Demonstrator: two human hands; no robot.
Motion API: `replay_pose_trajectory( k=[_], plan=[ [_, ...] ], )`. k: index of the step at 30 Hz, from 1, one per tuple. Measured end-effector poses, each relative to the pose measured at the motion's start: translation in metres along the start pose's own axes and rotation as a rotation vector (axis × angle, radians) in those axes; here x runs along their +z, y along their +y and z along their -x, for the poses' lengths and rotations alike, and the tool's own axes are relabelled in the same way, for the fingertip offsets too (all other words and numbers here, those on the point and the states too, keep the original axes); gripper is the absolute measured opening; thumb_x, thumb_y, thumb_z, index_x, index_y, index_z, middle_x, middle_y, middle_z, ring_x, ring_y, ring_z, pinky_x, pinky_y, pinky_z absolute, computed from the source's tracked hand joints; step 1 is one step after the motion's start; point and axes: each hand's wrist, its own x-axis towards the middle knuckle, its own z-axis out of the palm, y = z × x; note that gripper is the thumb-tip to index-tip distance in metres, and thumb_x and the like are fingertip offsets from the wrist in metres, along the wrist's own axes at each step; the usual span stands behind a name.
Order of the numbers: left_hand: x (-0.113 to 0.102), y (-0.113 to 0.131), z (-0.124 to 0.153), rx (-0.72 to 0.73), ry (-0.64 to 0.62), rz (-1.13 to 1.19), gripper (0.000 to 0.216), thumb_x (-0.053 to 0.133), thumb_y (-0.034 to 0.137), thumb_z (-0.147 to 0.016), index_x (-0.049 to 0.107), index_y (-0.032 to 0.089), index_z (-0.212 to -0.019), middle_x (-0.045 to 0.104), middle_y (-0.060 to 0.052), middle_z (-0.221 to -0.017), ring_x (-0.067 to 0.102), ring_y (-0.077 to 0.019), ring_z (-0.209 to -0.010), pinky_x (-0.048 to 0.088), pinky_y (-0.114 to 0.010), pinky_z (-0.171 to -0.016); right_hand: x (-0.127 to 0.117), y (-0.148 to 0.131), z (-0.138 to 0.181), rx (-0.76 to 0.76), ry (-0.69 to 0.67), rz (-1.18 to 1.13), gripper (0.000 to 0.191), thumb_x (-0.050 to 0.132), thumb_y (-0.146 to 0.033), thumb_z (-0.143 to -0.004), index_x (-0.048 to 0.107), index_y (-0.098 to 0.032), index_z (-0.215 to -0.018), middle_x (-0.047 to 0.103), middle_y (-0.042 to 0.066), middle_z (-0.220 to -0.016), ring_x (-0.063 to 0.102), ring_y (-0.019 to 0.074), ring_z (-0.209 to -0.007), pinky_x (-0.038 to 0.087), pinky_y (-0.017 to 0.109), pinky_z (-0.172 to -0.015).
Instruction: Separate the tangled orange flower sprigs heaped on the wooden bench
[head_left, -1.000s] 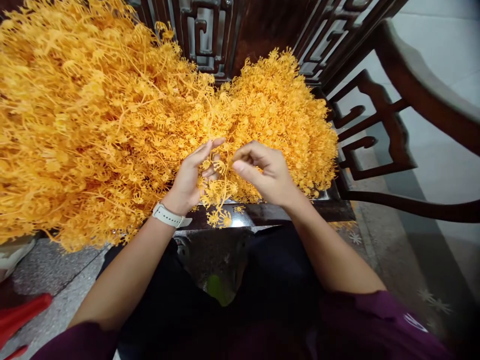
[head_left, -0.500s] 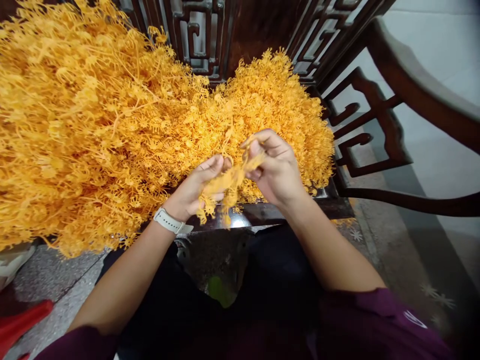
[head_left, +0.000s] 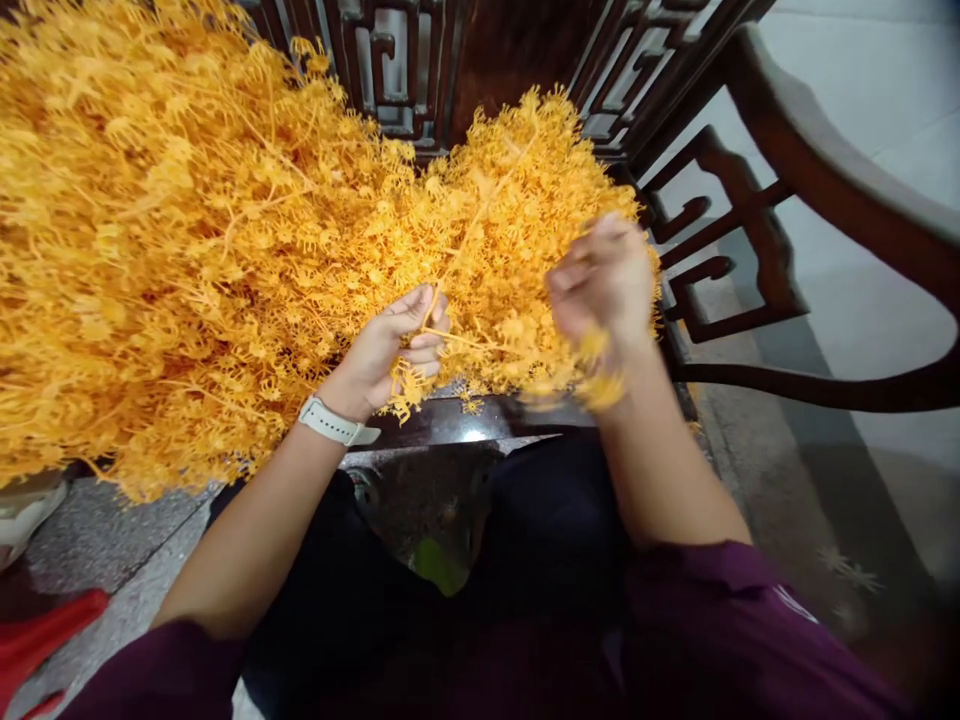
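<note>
A big heap of orange plastic flower sprigs (head_left: 187, 230) fills the dark wooden seat in front of me. My left hand (head_left: 394, 345), with a white watch on the wrist, is closed round one orange sprig (head_left: 465, 345) at the heap's front edge. My right hand (head_left: 604, 285) is up and to the right, smeared by motion, with orange bits (head_left: 596, 385) blurred below it; its fingers look curled but I cannot make out what they hold.
A dark carved wooden chair arm (head_left: 825, 170) curves along the right, with fretwork (head_left: 390, 60) behind the heap. Grey speckled floor (head_left: 112, 540) lies left of my legs, and something red (head_left: 45, 630) sits at the lower left. A green spot (head_left: 439, 570) shows between my knees.
My right hand has swung away from the left hand, up and to the right, pulling along the sprig. My left hand stays put, gripping the sprig.
</note>
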Motion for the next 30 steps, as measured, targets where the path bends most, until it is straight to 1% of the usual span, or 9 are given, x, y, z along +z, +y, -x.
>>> replay_pose_trajectory(
  k=[2,4,9,11,16,19,21,26,30],
  plan=[
    [-0.005,0.004,0.005,0.026,0.134,-0.022,0.019,0.067,0.030,-0.096,0.060,0.017,-0.084,0.036,0.005,-0.060,0.028,-0.0026,-0.040,0.024,-0.015,-0.040,-0.019,-0.011,-0.015,-0.118,0.128,0.034,0.034,0.063,-0.028,-0.095,0.049,-0.025,-0.065,0.047,-0.007,-0.056,0.034,0.0030,-0.044,0.023,0.031,-0.047],
    [-0.010,0.009,0.006,0.083,0.253,-0.051,0.019,0.057,0.032,-0.104,0.063,0.014,-0.099,0.041,0.004,-0.068,0.039,-0.0010,-0.044,0.028,-0.013,-0.048,-0.028,-0.020,-0.013,-0.196,0.029,0.158,0.026,0.069,-0.029,-0.091,0.059,-0.025,-0.068,0.050,-0.007,-0.055,0.036,0.0031,-0.043,0.023,0.031,-0.046],
    [-0.018,0.012,-0.008,0.168,0.300,-0.107,0.038,0.032,0.033,-0.114,0.059,0.010,-0.098,0.040,0.003,-0.077,0.033,0.0046,-0.048,0.018,-0.014,-0.059,-0.015,-0.033,0.044,0.313,-0.950,0.543,0.024,0.082,-0.032,-0.079,0.069,-0.016,-0.068,0.069,-0.002,-0.070,0.063,0.0054,-0.066,0.041,0.024,-0.058],
    [-0.018,0.007,-0.014,0.177,0.318,-0.095,0.032,0.043,0.032,-0.112,0.057,0.013,-0.090,0.043,0.002,-0.075,0.033,0.0020,-0.048,0.015,-0.014,-0.052,-0.009,-0.030,0.059,0.531,-1.074,0.498,0.036,0.085,-0.040,-0.076,0.063,-0.016,-0.060,0.068,-0.001,-0.070,0.064,0.0076,-0.070,0.044,0.022,-0.058],
    [-0.020,-0.004,-0.015,0.168,0.290,-0.090,0.025,0.061,0.031,-0.104,0.061,0.015,-0.085,0.052,-0.001,-0.075,0.043,-0.0037,-0.052,0.024,-0.016,-0.044,0.012,-0.010,0.056,0.400,-0.574,0.137,0.072,0.029,-0.062,-0.099,0.047,-0.011,-0.051,0.057,-0.003,-0.061,0.059,0.0076,-0.071,0.035,0.028,-0.057],
    [-0.026,-0.007,-0.018,0.206,0.249,-0.115,0.020,0.070,0.030,-0.095,0.063,0.015,-0.084,0.054,-0.002,-0.074,0.045,-0.0056,-0.052,0.026,-0.017,-0.041,0.034,0.003,0.055,0.551,-0.241,-0.088,0.036,0.057,-0.040,-0.094,0.059,-0.016,-0.067,0.046,-0.005,-0.054,0.033,0.0053,-0.050,0.027,0.021,-0.045],
    [-0.027,-0.007,-0.020,0.228,0.240,-0.147,0.019,0.071,0.029,-0.093,0.063,0.016,-0.082,0.056,-0.003,-0.073,0.044,-0.0065,-0.051,0.026,-0.017,-0.040,0.047,0.013,0.063,0.717,-0.289,-0.128,0.018,0.055,-0.024,-0.092,0.065,-0.016,-0.082,0.039,-0.007,-0.054,0.024,0.0066,-0.047,0.023,0.021,-0.043],
    [-0.022,-0.002,-0.017,0.264,0.291,-0.151,0.018,0.063,0.025,-0.097,0.062,0.017,-0.081,0.057,-0.003,-0.074,0.044,-0.0085,-0.054,0.033,-0.016,-0.043,0.054,0.014,0.092,0.443,-0.908,0.074,0.016,0.069,-0.031,-0.090,0.069,-0.015,-0.088,0.059,-0.002,-0.070,0.045,0.0064,-0.056,0.033,0.021,-0.052],
    [-0.012,-0.004,-0.008,0.281,0.332,-0.091,0.021,0.052,0.022,-0.102,0.055,0.016,-0.082,0.057,-0.002,-0.073,0.037,-0.0066,-0.049,0.023,-0.017,-0.039,0.033,-0.005,0.114,0.558,-1.560,0.342,0.028,0.068,-0.040,-0.093,0.071,-0.012,-0.093,0.070,0.005,-0.084,0.059,0.0089,-0.068,0.041,0.022,-0.060]
  ],
)
